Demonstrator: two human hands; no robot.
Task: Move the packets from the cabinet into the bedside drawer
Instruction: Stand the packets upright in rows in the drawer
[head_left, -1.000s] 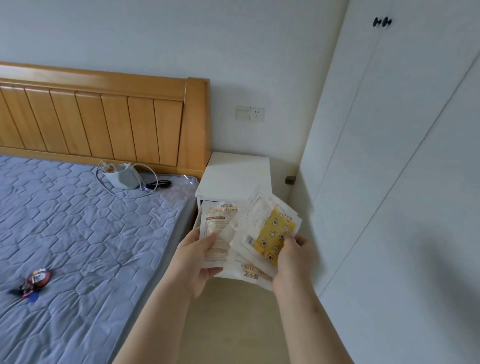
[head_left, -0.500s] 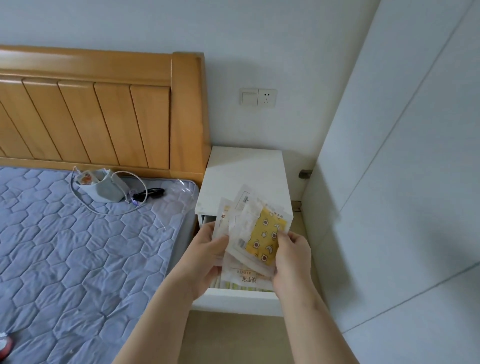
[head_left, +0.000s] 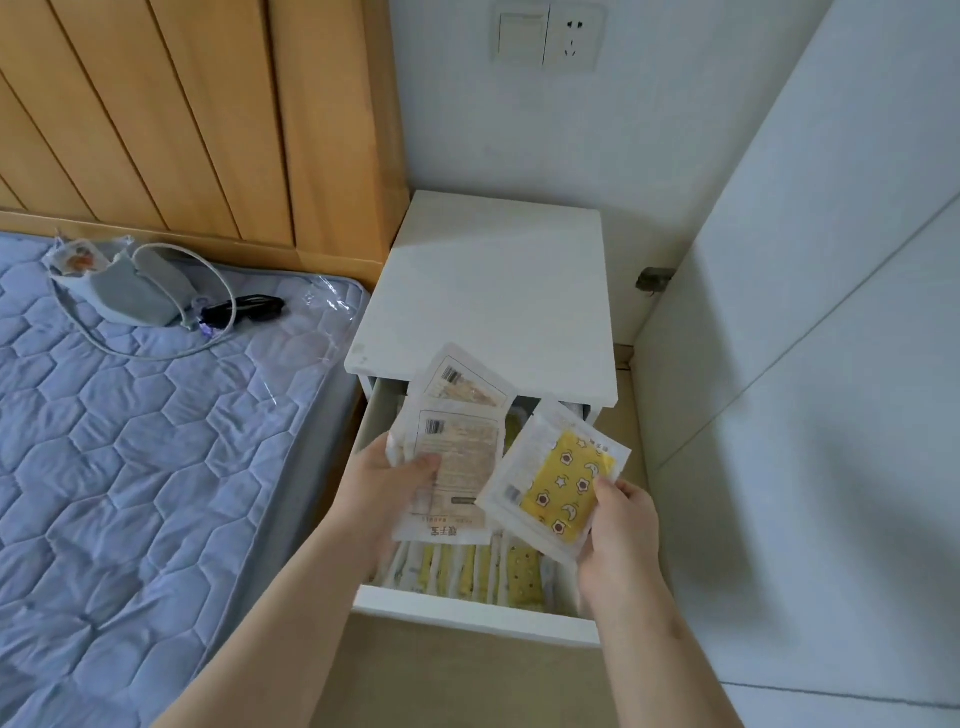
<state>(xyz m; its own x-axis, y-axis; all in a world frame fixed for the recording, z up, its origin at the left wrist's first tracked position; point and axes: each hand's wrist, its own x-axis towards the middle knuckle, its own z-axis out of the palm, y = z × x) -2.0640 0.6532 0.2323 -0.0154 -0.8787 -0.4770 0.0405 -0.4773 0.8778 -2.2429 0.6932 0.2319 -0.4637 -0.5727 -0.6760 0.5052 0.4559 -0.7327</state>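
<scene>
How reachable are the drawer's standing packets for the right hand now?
Probably yes: the drawer is open and the right hand is just above the standing packets, but its grip holds a yellow packet.

The left hand (head_left: 387, 483) and right hand (head_left: 621, 525) are side by side, apart, above the open drawer (head_left: 467, 613). A stack of packets (head_left: 460, 457) fans up and away from the left fingers. A single packet (head_left: 558, 483) slants up and leftward from the right fingers, its left corner over the stack's edge. Beneath both sets of fingers a row of packets (head_left: 467, 569) stands on edge in the drawer. Beyond the fingertips lies the nightstand top (head_left: 493, 291), with the wall socket (head_left: 548, 34) behind it. Left of the left fingers spreads the mattress (head_left: 130, 441), with a pouch (head_left: 130, 291) on it before the headboard (head_left: 182, 119). Right of the right fingers stands the cabinet front (head_left: 805, 364).
</scene>
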